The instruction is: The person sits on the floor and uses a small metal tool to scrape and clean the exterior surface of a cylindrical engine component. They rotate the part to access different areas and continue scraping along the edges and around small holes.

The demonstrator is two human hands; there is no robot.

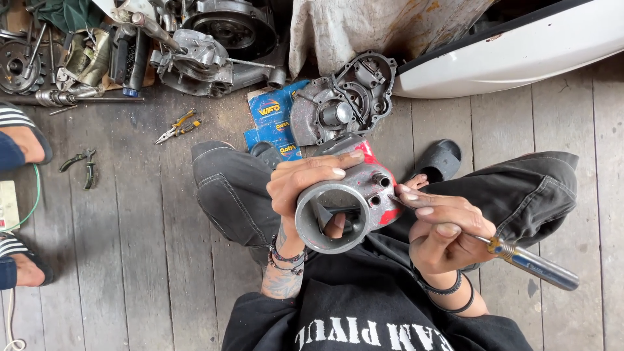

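Cylinder (344,198), grey metal with red patches, clamped in left hand (305,185) over the lap, bore facing up toward the camera; right hand (442,231), fingers closed on a blue-handled screwdriver (520,259), lies just right, tip touching its right flank.

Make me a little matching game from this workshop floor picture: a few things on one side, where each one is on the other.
Things:
1. metal cylinder
2. screwdriver
3. yellow-handled pliers
4. engine cover

Places:
A. on the floorboards, left of the knee
B. in the left hand
C. on the floor beyond the knees
D. in the right hand

Pairs: 1-B, 2-D, 3-A, 4-C
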